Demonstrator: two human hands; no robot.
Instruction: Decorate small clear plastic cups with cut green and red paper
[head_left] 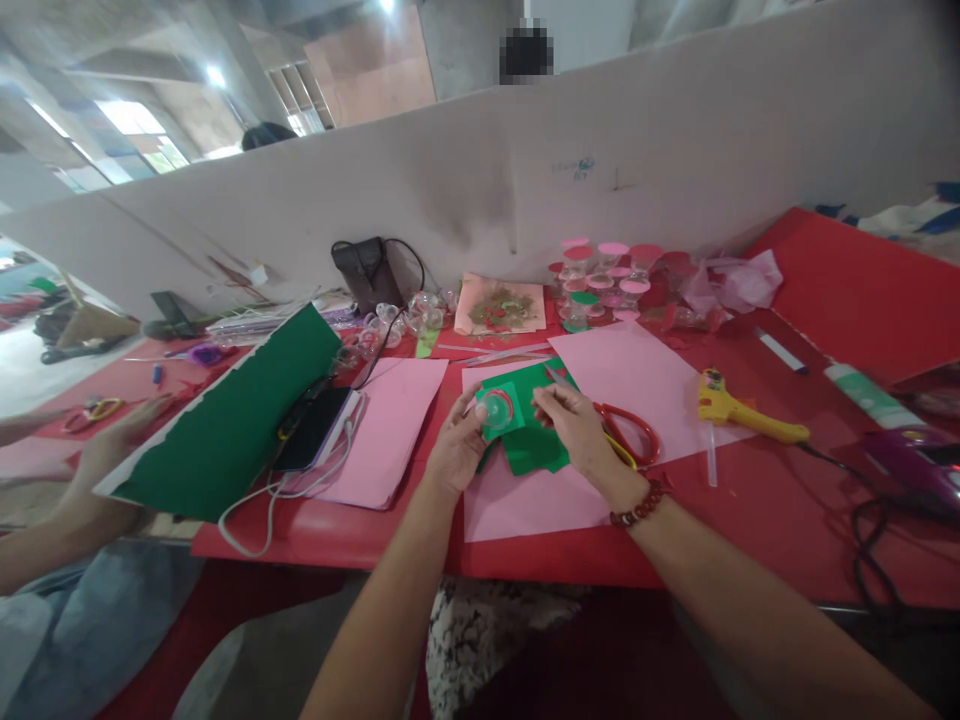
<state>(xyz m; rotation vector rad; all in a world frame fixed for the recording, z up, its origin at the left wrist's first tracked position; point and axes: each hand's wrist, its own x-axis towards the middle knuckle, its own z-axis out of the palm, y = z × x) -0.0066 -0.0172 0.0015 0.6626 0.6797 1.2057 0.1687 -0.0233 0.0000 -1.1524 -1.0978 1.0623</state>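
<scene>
My left hand is closed on a small clear plastic cup, which sits against a square piece of green paper. A reddish ring shows around the cup's rim. Just to the right, my right hand has its fingertips pinched together; whatever they hold is too small to make out. Beneath it lie scissors with red and yellow handles, partly covered by the hand. A larger cut sheet of green paper rests under both hands, on top of pink paper.
A yellow glue gun, a marker and a green-and-white bottle lie at right. Clear cups with coloured discs stand at the back. Left are a phone, a white cable, a green board and another person's hand.
</scene>
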